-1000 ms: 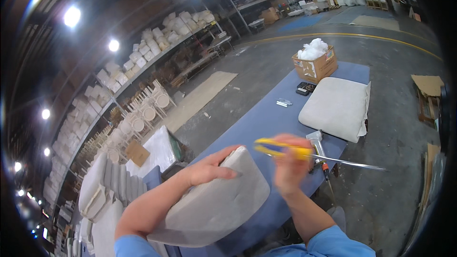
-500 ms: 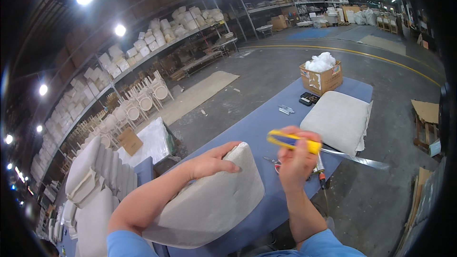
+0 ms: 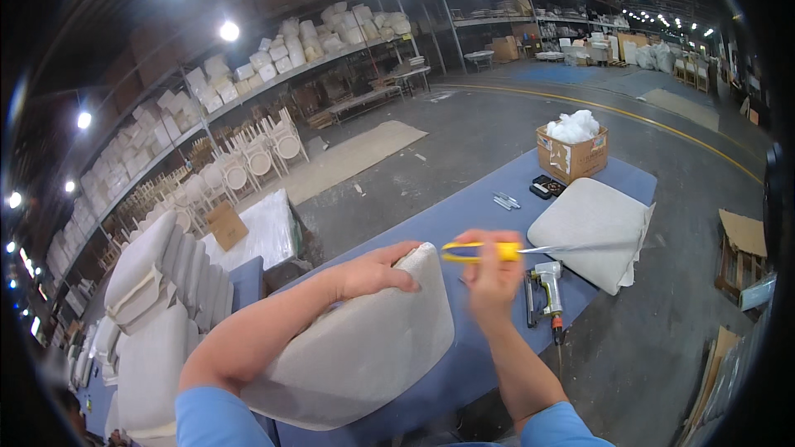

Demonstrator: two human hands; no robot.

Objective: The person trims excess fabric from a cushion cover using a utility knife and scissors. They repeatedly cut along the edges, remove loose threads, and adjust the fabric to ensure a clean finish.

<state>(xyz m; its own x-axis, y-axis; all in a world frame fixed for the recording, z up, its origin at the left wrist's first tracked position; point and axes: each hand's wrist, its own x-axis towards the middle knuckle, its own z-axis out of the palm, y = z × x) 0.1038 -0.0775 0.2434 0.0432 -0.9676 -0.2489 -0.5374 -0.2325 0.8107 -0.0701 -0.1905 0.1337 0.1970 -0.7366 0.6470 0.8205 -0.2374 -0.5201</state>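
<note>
Gripped the yellow handle of a long-bladed hand tool (image 3: 503,252) in the right hand (image 3: 490,281), fingers wrapped round and thumb up against the near side. Had the metal blade pointing right, motion-blurred, too smeared to read its edge. Had the handle's looped end facing left, just beside the upper corner of a pale upholstered seat cushion (image 3: 364,356).

Clamped that same corner with the left hand (image 3: 377,271): thumb on the broad near face, fingers over the upper edge, tips hidden behind. Held the cushion tilted up at the near end of a blue-topped worktable (image 3: 489,223), under the left forearm.

Further out, right of the right hand: had a pneumatic staple gun (image 3: 546,285) on the tabletop, red-orange fitting toward the near side. Beyond it, had a second pale cushion (image 3: 590,219) lying flat, partly behind the blade in view. Left of that, had a few slim metal pieces (image 3: 506,201) and a small black case (image 3: 546,187). At the far end, had a cardboard box (image 3: 571,161) filled with white fluffy stuffing (image 3: 574,126).

Off left, had stacked seat cushions (image 3: 145,261) near and pale chair frames (image 3: 273,153) farther away.
</note>
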